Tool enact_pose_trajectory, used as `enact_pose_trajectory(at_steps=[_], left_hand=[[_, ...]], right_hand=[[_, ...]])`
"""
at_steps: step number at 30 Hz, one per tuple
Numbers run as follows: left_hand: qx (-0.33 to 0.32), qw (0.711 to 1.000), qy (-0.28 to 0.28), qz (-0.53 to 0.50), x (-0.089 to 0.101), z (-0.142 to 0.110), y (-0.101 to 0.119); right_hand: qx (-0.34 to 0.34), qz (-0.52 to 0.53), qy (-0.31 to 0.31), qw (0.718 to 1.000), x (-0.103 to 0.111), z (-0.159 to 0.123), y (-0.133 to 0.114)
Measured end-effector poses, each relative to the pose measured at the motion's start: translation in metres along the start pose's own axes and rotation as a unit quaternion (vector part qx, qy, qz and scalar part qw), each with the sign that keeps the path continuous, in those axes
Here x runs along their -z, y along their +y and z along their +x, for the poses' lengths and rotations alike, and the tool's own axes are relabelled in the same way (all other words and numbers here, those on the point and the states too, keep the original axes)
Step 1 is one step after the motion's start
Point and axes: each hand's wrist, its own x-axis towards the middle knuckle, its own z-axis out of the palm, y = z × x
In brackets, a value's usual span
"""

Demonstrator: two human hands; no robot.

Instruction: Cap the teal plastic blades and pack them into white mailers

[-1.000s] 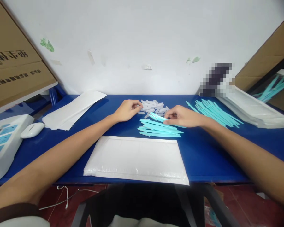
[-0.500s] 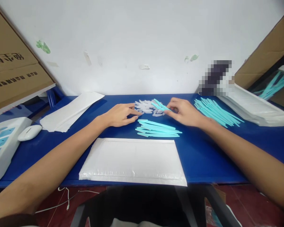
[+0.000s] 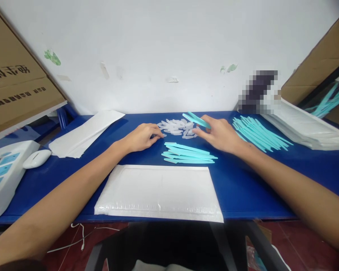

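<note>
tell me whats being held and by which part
The right hand holds turquoise sticks by their ends nearest the palm. Whether the left hand grips the small pale piece at its fingertips cannot be told.

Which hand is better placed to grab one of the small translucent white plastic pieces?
Probably left: the left hand is beside their pile, while the right hand holds slim turquoise plastic sticks.

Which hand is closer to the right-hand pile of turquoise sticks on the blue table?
Right. The right hand is just left of that pile; the left hand is farther left, beside the small translucent pieces.
</note>
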Motion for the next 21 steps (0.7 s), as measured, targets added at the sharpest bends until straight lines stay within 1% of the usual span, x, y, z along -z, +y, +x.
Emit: enact_pose_trajectory(at_steps=[3, 6, 8, 13, 15, 17, 21], left_hand=[[0.050, 0.998, 0.003, -0.042, 0.005, -0.004, 0.002], [0.115, 0.988, -0.003, -0.099, 0.009, -0.008, 0.004], [0.136, 0.985, -0.012, -0.110, 0.011, -0.010, 0.006], [0.145, 0.980, -0.013, -0.137, 0.010, -0.010, 0.009], [0.147, 0.978, -0.014, -0.147, 0.008, -0.010, 0.008], [0.138, 0.982, -0.017, -0.126, 0.007, -0.010, 0.007], [0.082, 0.995, -0.031, -0.045, 0.005, -0.011, 0.008]], right_hand=[[-0.033, 0.012, 0.029, 0.999, 0.001, -0.001, -0.003], [-0.017, 0.054, 0.043, 0.997, 0.001, -0.002, -0.004], [0.002, 0.064, 0.028, 0.998, 0.000, -0.003, -0.004], [0.042, 0.038, -0.014, 0.998, -0.006, -0.002, -0.003], [0.048, 0.041, -0.024, 0.998, -0.007, -0.002, -0.003], [0.038, 0.041, -0.026, 0.998, -0.007, -0.001, -0.003], [-0.005, 0.045, -0.025, 0.999, -0.006, -0.001, -0.004]])
